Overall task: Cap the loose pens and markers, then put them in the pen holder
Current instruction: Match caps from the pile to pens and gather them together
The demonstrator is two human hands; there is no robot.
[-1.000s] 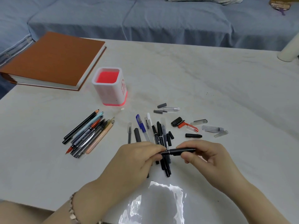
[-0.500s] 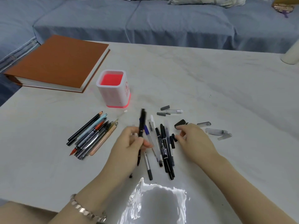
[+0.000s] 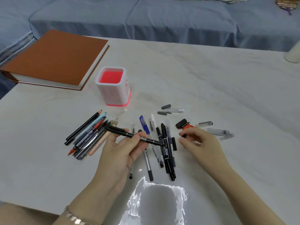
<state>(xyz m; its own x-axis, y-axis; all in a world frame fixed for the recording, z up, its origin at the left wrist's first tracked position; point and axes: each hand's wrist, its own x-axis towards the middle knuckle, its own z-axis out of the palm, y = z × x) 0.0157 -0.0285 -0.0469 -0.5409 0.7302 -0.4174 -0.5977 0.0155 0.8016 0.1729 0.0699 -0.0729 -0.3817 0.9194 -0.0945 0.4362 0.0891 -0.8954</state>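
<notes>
My left hand (image 3: 125,148) holds a long black marker (image 3: 134,135) that lies slanted across its fingers, one end over the left bundle of pens (image 3: 90,135). My right hand (image 3: 200,143) pinches a small black cap (image 3: 184,135) at its fingertips, just right of the middle heap of pens (image 3: 164,143). The white pen holder (image 3: 113,88) with a red inside stands upright behind the pens. Loose caps (image 3: 166,106) and clear caps (image 3: 217,131) lie to the right.
A thick brown-covered book (image 3: 55,59) lies at the table's far left. A blue sofa (image 3: 162,17) runs behind the table. A white object (image 3: 293,54) stands at the far right edge. A shiny glare patch (image 3: 155,200) marks the near table edge.
The marker in my left hand swung from upright to a slant pointing left. My right hand left the marker, reached to the caps and now pinches a small black one.
</notes>
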